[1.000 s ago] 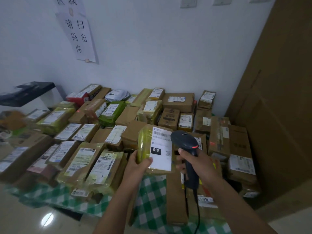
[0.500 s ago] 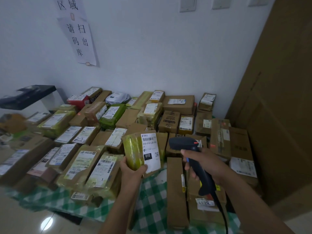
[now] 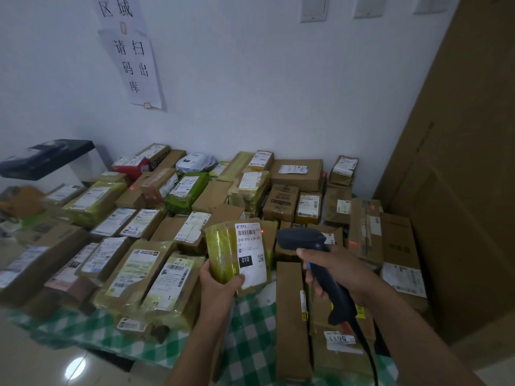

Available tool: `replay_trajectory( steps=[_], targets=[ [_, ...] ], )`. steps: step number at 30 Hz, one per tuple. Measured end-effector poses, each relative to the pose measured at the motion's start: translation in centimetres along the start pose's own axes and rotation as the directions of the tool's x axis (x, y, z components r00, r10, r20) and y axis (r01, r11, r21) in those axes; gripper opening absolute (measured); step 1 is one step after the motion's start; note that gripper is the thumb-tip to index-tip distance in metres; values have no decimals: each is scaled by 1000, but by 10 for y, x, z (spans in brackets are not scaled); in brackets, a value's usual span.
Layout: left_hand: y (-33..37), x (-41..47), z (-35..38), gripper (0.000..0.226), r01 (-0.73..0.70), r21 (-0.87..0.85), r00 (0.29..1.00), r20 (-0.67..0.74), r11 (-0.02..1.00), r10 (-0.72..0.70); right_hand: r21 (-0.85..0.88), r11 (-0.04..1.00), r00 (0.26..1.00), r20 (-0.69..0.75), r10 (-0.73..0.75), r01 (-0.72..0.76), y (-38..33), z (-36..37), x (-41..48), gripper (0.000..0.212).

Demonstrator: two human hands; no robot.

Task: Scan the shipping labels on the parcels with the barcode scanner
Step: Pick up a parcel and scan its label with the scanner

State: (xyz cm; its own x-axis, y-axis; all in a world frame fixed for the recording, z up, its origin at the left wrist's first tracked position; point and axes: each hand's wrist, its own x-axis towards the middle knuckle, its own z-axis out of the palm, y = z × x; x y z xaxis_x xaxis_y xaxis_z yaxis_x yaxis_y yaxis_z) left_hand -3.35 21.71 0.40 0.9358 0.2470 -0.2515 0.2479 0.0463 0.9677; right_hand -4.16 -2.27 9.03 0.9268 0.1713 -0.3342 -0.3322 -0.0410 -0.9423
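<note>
Gripping in the left hand, thumb across the lower corner of the label, a brick-shaped parcel, held upright over the front edge of the table. Wrapped in glossy, wrinkled yellow-green tape over brown cardboard. Flat white shipping label facing the camera, barcode at the top, black "010" block lower down. Small red light spot on the tape just right of the barcode.

Clasping in the right hand, fingers curled round the handle, a dark matte barcode scanner. Rounded head level with the label, just beside the parcel but apart from it. Handle slanting down to the right, cable trailing below.

Underneath, a green-and-white checked cloth, crowded to the back edge with plain cardboard cartons and taped packets.

Against a second ago: parcel lower and farther from the camera, scanner head no longer overlapping the label, handle tilted rather than near upright. Against half a second ago: much the same pose.
</note>
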Motion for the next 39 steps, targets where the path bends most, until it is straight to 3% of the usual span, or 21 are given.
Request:
replay_trajectory(
  steps=[6,12,15,18,22,27,30,32,34,36,39],
  targets=[
    [-4,2,0,90,23,12,1000,3,1000,-23,-1,1000,1000,-13,-7,7,2,3,0,39],
    [-4,-5,15,89,37,50,998,44,998,-39,-22,996,992,-89,-93,92,11,16,6,19],
    [-2,-14,32,80,16,94,995,92,995,-25,-4,995,984,-149,-102,103,18,24,9,24],
    [-2,-19,41,60,10,35,991,136,999,-15,49,994,974,-208,-86,98,27,25,9,29],
    [-7,-19,38,39,37,-61,982,187,997,-26,147,988,973,-230,-13,48,38,15,8,54],
    [-15,-19,27,71,98,-81,917,395,992,-59,218,976,989,-150,16,17,52,16,13,66],
    [-26,-20,22,66,151,-51,921,371,987,-121,198,980,991,-132,39,-12,58,19,17,62],
    [-32,-22,20,57,152,21,950,274,988,-152,157,987,990,-124,63,-44,62,22,19,56],
    [-38,-21,15,68,113,250,983,112,962,-145,98,993,990,-115,81,-70,68,25,19,47],
    [-46,-17,8,86,74,550,996,-7,832,-84,59,994,989,-114,94,-88,75,27,18,32],
    [-63,-16,4,94,46,764,999,-43,644,-20,39,994,983,-143,111,-106,82,26,15,24]
  ],
)
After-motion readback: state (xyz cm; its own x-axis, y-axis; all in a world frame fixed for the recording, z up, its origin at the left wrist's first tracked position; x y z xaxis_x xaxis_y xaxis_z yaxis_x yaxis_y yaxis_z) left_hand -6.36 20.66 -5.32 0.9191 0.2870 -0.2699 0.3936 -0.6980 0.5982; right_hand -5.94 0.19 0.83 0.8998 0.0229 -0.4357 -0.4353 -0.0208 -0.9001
